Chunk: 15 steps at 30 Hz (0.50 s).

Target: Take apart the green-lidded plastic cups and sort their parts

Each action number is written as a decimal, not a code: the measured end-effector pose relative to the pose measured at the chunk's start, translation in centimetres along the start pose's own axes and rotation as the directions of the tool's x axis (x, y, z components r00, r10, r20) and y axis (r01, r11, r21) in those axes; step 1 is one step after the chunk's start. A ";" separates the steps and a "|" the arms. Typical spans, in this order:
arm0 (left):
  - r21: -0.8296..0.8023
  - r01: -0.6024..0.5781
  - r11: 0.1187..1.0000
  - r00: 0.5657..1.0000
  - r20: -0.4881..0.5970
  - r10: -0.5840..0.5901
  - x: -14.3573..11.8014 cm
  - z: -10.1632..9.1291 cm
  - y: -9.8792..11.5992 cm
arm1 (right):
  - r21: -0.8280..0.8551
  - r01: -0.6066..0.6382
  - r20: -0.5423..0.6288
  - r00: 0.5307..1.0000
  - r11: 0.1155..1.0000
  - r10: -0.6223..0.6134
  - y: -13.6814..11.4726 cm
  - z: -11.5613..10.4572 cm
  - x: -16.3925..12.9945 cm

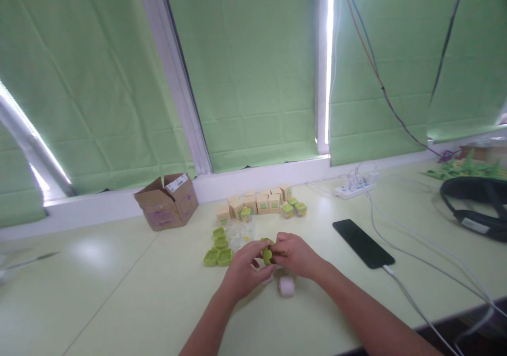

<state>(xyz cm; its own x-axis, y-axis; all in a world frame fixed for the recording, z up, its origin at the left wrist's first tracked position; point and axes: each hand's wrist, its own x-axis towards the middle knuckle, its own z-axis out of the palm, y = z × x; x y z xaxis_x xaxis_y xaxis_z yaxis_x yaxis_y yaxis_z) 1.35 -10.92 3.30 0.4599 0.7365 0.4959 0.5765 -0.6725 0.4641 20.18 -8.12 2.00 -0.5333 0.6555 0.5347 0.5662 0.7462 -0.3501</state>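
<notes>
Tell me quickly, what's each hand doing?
Left hand: curled, holding a green piece.
Right hand: fingers at the same piece; exact grip unclear.

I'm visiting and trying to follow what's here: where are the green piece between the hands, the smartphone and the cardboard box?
Green piece (267,256), head view: its rounded lower part.
Smartphone (363,243), head view: middle of its screen.
Cardboard box (164,212), head view: its front wall.

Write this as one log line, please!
left hand: holding green piece | right hand: holding same piece | nearby: pale pink object, green square trays | rest: small boxes, black phone
</notes>
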 end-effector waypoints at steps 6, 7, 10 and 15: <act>-0.010 0.006 1.000 1.000 0.021 -0.006 0.1 0.0 0.1 | 0.001 -0.004 0.026 1.000 1.000 0.004 -0.3 -0.2 0.1; -0.013 0.007 1.000 1.000 0.024 -0.007 0.1 0.0 0.1 | -0.002 -0.001 0.028 1.000 1.000 0.001 -0.3 -0.3 0.1; -0.030 0.023 0.999 0.999 0.026 -0.022 0.1 0.1 -0.1 | -0.017 0.012 0.025 1.000 1.000 -0.011 -0.3 -0.3 0.2; -0.058 0.015 0.998 1.000 -0.021 -0.017 0.1 0.2 -0.3 | -0.062 0.036 -0.037 0.999 0.997 -0.038 -0.2 -0.3 0.2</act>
<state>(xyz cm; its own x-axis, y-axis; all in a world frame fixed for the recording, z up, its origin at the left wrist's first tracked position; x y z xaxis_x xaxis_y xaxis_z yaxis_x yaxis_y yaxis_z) 1.29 -10.62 3.05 0.4360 0.7459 0.5035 0.5435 -0.6641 0.5134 20.15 -8.21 2.44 -0.5310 0.6219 0.5756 0.5846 0.7606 -0.2824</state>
